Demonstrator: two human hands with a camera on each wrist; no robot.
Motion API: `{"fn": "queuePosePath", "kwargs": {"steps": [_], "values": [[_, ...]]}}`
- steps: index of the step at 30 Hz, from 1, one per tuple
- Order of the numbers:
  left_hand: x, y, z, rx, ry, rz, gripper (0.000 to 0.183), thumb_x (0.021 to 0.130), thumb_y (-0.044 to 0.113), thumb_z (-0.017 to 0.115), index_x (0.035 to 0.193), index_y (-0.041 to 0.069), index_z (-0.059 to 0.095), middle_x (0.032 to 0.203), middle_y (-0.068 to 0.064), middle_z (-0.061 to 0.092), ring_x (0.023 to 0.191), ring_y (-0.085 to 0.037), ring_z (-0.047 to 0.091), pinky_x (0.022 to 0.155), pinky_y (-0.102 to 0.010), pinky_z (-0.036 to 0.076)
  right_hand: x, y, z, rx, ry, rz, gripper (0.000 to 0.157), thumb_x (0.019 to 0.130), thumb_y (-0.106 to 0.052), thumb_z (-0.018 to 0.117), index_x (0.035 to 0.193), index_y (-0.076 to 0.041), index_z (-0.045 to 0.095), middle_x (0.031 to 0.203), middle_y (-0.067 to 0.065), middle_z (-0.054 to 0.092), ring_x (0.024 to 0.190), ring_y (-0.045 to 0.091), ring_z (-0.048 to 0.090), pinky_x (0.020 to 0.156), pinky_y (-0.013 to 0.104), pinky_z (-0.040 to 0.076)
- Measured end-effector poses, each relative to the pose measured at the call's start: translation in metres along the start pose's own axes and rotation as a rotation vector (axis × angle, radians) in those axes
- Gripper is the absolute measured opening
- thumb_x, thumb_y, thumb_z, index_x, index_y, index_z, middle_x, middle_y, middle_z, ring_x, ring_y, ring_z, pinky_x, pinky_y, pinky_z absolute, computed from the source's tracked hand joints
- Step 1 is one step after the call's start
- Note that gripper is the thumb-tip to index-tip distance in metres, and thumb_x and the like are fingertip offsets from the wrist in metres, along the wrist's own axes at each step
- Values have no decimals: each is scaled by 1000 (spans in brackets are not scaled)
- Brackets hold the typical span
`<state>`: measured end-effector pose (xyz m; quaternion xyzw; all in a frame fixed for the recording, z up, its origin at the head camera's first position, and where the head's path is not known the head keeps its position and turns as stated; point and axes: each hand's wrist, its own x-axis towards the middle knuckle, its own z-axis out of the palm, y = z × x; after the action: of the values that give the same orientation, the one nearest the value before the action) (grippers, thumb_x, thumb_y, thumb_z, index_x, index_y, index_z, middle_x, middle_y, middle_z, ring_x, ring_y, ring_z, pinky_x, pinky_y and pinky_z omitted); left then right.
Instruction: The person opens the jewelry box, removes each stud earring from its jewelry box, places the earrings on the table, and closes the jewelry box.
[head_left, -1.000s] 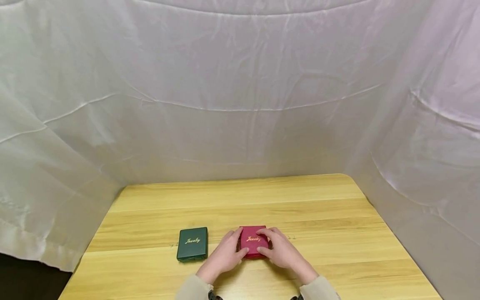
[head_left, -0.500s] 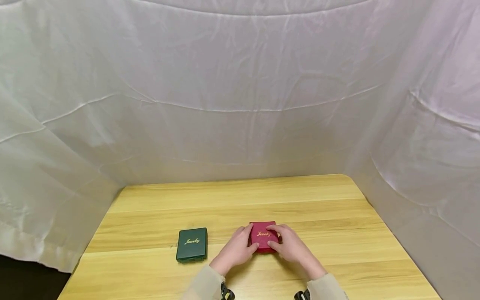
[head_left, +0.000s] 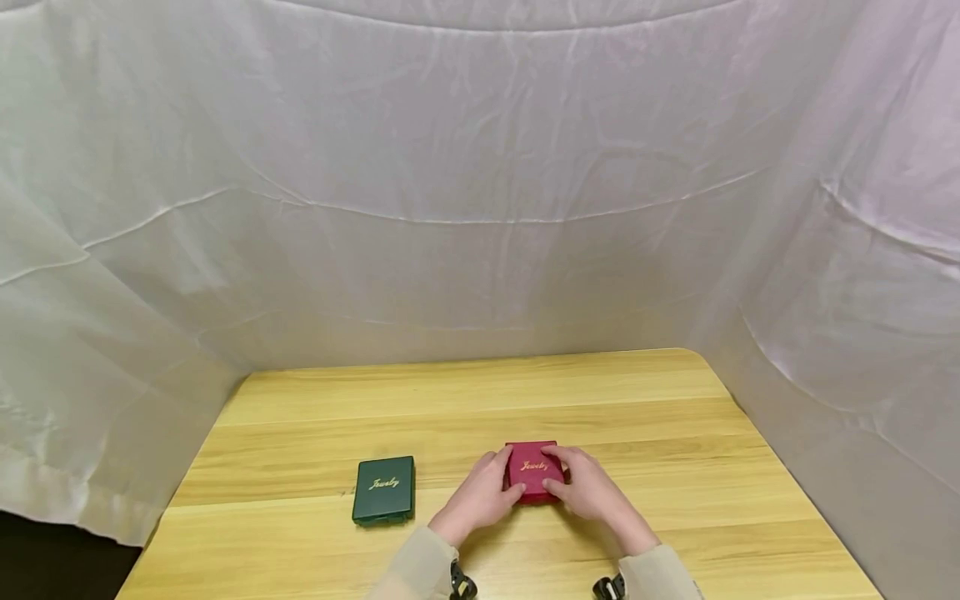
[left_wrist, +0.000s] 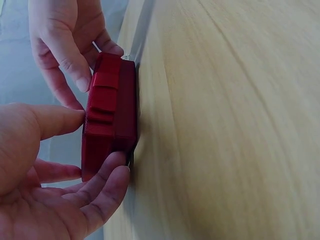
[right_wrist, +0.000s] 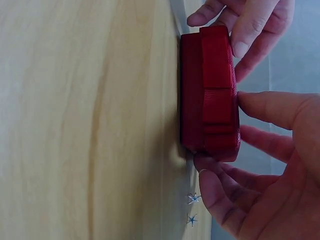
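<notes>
A red jewelry box (head_left: 532,472) with gold lettering lies lid up on the wooden table. My left hand (head_left: 486,492) grips its left side, the thumb on the lid's near edge and fingers along the side. On the right side, my right hand (head_left: 587,486) holds it the same way, thumb and a finger over the lid. Both wrist views show the box (left_wrist: 103,110) from its front, a ribbed red band with a bow-like tab across it. Fingertips of both hands reach low by its bottom edge. The lid is closed.
A green jewelry box (head_left: 384,490) with similar lettering lies left of the hands. Two small silver star-shaped pieces (right_wrist: 193,198) lie on the table by the right hand. White cloth (head_left: 480,275) hangs around the wooden table (head_left: 480,392) at its back and sides.
Both hands have shifted the red jewelry box to the right and slightly away from me, mostly in the first half second. The green box stays where it was.
</notes>
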<state>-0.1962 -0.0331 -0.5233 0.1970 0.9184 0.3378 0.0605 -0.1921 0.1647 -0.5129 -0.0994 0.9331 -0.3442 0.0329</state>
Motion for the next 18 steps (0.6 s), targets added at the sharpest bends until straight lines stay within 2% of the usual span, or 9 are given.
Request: {"fn": "queuePosePath", "kwargs": {"steps": [5, 18], "values": [[0, 1, 0, -4, 6, -3, 65, 93, 25, 67, 144, -6, 41, 116, -17, 58, 105, -24, 57, 95, -42, 48, 1, 0, -1, 25, -2, 17, 50, 85, -10, 75, 132, -1, 59, 122, 22, 60, 110, 35, 57, 95, 55, 45], [0, 2, -1, -32, -1, -10, 65, 94, 26, 66, 145, -4, 41, 117, -16, 57, 106, -24, 57, 96, -43, 48, 3, 4, 0, 41, -12, 10, 51, 85, -11, 76, 132, -2, 59, 116, 17, 62, 100, 27, 60, 91, 51, 48]]}}
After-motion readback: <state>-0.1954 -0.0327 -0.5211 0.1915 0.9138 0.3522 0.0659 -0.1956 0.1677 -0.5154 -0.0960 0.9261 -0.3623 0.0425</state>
